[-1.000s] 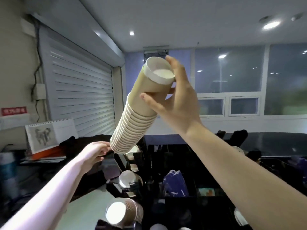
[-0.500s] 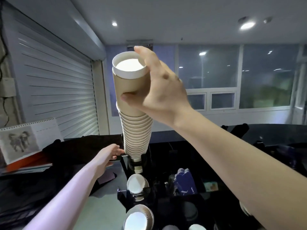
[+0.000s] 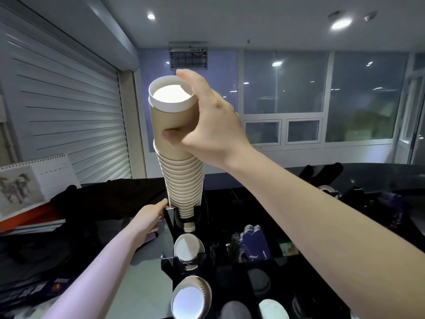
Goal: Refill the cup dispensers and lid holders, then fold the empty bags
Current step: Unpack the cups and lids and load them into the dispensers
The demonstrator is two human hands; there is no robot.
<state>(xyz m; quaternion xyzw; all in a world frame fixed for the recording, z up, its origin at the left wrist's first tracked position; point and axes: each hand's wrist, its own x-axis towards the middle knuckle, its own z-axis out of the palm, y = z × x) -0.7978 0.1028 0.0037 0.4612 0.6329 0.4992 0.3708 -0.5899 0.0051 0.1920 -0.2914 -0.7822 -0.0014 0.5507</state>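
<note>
tabletop [image 3: 142,286]: pale, under my arms | black cup dispenser [image 3: 184,261] at 6 o'clock | calendar [image 3: 34,180] at 9 o'clock | dark cloth [image 3: 110,199] beside it

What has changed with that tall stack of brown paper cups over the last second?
The stack of brown paper cups swung from a slant to upright, and its lower end went down into the black cup dispenser. The left hand moved from the stack's bottom to the dispenser's edge. The right hand still grips the top cup.
</note>
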